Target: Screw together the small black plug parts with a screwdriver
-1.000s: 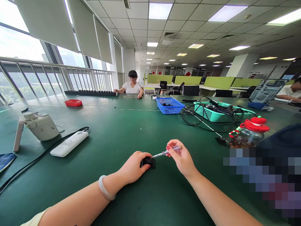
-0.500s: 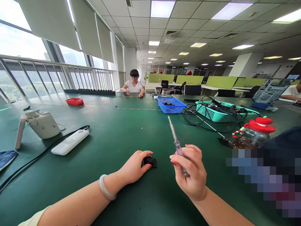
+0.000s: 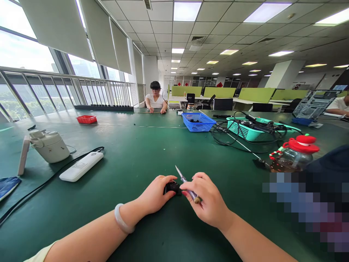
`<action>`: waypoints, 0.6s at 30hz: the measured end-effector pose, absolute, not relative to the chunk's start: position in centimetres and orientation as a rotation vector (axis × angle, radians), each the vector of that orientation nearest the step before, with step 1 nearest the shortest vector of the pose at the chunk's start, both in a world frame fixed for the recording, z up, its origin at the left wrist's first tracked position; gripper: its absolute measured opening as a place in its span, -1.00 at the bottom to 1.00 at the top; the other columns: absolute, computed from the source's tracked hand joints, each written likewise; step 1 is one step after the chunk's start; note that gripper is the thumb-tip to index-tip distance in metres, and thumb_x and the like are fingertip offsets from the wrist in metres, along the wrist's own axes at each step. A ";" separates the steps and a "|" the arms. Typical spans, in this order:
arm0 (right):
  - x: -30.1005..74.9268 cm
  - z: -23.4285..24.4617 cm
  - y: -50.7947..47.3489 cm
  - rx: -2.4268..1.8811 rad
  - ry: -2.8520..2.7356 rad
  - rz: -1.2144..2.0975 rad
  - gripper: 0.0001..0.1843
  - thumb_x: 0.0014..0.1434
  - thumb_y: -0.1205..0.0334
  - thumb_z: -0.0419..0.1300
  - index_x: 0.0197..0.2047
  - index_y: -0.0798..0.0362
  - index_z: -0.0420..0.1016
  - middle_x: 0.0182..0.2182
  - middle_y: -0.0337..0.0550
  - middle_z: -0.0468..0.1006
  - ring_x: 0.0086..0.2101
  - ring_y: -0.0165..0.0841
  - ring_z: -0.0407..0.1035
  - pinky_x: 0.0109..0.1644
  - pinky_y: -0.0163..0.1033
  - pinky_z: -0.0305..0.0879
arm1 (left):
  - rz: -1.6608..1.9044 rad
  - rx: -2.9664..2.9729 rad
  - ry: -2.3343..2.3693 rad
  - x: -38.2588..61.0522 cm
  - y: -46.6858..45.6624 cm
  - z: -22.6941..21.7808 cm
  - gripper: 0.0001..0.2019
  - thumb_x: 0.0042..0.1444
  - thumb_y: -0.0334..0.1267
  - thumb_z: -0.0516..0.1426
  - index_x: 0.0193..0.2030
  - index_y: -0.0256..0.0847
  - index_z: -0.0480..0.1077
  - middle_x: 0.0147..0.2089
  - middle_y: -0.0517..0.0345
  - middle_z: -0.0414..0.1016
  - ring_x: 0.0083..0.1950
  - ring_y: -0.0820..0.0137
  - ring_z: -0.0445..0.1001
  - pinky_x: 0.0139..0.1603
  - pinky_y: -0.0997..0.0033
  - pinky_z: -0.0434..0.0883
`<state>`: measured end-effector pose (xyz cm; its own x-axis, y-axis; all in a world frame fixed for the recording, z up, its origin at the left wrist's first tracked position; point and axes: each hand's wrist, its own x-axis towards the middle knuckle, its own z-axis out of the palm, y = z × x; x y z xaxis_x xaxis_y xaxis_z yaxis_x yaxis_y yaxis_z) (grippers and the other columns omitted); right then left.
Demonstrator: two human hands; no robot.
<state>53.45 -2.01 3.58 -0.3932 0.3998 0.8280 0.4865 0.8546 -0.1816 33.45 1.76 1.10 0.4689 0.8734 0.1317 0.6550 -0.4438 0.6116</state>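
On the green table, my left hand (image 3: 158, 194) is closed around a small black part (image 3: 171, 187), thumb and fingers on either side of it. The hand hides some of the part, so its exact kind is unclear. In my right hand (image 3: 208, 202) is a slim screwdriver (image 3: 188, 183) with a translucent purplish handle, gripped between thumb and fingers. Its pale tip points up and to the left, just beyond the black part. The two hands are close together, and my right fingertips are beside the part's right edge.
A white power bank-like device (image 3: 81, 166) and a cream jug-like container (image 3: 50, 145) are on the left. Farther back stand a red tray (image 3: 86, 119), a blue basket (image 3: 199, 126) and a teal basket (image 3: 245, 134) with cables. A red-lidded jar (image 3: 296, 156) is at right. Another person (image 3: 155, 100) sits opposite.
My right hand has moved left and slightly down toward the black part, and the screwdriver has tilted over to the left. My left hand stays on the part.
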 end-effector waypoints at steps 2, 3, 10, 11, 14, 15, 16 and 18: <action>53.3 3.5 -2.1 -0.624 -2.084 -0.085 -0.79 0.22 0.43 0.11 -0.14 -0.05 0.40 -0.49 -0.31 0.51 -0.52 -0.41 0.28 -0.17 -0.16 0.28 | 0.603 2.242 1.260 33.5 1.8 1.1 -0.64 0.12 -0.27 0.16 0.09 -0.10 0.40 0.03 0.06 0.54 0.09 0.22 0.45 0.15 0.17 0.37; 53.2 3.4 -2.2 -0.617 -2.101 -0.076 -0.80 0.22 0.42 0.11 -0.15 -0.05 0.40 -0.49 -0.31 0.51 -0.52 -0.41 0.28 -0.17 -0.17 0.28 | 0.606 2.242 1.257 33.5 1.8 1.1 -0.64 0.12 -0.28 0.16 0.08 -0.10 0.40 0.04 0.07 0.54 0.09 0.22 0.44 0.16 0.18 0.37; 53.2 3.2 -2.1 -0.637 -2.116 -0.029 -0.82 0.23 0.41 0.10 -0.15 -0.05 0.39 -0.50 -0.31 0.50 -0.53 -0.41 0.27 -0.16 -0.17 0.29 | 0.606 2.250 1.223 33.4 1.8 1.1 -0.70 0.13 -0.27 0.13 0.02 -0.07 0.43 0.07 0.12 0.54 0.10 0.23 0.43 0.15 0.19 0.36; 53.2 3.2 -2.1 -0.640 -2.117 -0.028 -0.82 0.23 0.41 0.10 -0.16 -0.05 0.39 -0.50 -0.32 0.50 -0.53 -0.42 0.27 -0.16 -0.17 0.29 | 0.605 2.251 1.221 33.4 1.8 1.2 -0.71 0.13 -0.27 0.13 0.01 -0.07 0.43 0.06 0.12 0.54 0.10 0.23 0.43 0.15 0.19 0.36; 53.2 3.2 -2.1 -0.643 -2.118 -0.026 -0.83 0.23 0.40 0.10 -0.17 -0.05 0.40 -0.51 -0.32 0.50 -0.54 -0.41 0.26 -0.17 -0.17 0.29 | 0.598 2.254 1.224 33.4 1.8 1.2 -0.71 0.13 -0.27 0.13 0.01 -0.07 0.44 0.05 0.12 0.55 0.10 0.23 0.43 0.15 0.19 0.36; 53.2 3.2 -2.1 -0.641 -2.118 -0.023 -0.83 0.23 0.40 0.10 -0.17 -0.06 0.40 -0.51 -0.32 0.50 -0.54 -0.41 0.26 -0.17 -0.17 0.29 | 0.599 2.255 1.225 33.4 1.8 1.2 -0.71 0.13 -0.27 0.13 0.01 -0.07 0.44 0.05 0.12 0.55 0.10 0.22 0.43 0.15 0.19 0.36; 53.2 3.1 -2.1 -0.640 -2.119 -0.020 -0.83 0.23 0.40 0.09 -0.17 -0.06 0.40 -0.51 -0.31 0.50 -0.53 -0.41 0.27 -0.17 -0.17 0.29 | 0.599 2.257 1.225 33.4 1.8 1.2 -0.71 0.12 -0.26 0.13 0.01 -0.07 0.44 0.06 0.12 0.55 0.10 0.22 0.43 0.16 0.19 0.35; 53.2 3.1 -2.1 -0.643 -2.120 -0.014 -0.82 0.23 0.40 0.09 -0.17 -0.06 0.39 -0.51 -0.31 0.50 -0.53 -0.41 0.27 -0.17 -0.17 0.29 | 0.601 2.261 1.222 33.4 1.8 1.1 -0.71 0.12 -0.27 0.14 0.01 -0.06 0.44 0.06 0.13 0.55 0.11 0.22 0.43 0.16 0.20 0.35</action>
